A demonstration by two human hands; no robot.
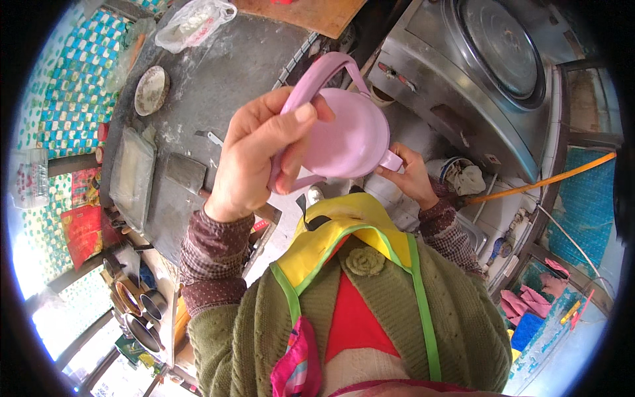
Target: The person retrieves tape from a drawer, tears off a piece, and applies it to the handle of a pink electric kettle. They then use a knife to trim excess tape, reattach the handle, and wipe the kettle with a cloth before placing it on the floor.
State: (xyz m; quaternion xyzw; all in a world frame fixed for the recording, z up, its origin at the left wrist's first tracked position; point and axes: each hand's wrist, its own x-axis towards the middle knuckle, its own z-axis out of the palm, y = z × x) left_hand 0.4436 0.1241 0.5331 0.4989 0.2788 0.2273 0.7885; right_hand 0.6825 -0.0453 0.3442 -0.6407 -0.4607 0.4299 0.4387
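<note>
Jug (347,135): 1 pink piece, held in the air, between the grey table (221,73) and the steel counter (430,79).
Left hand (258,142): it is wrapped around the curved handle (311,81).
Right hand (413,177): it pinches the short spout-like part (391,161).

Bright daylight from the left, washed-out glare there, sheen on the metal lid (499,49), bent edges.

Grey worktop (211,76) with white plastic bag (194,25), round dish (152,90), cleaver (185,173), rectangular tray (133,173).
</note>
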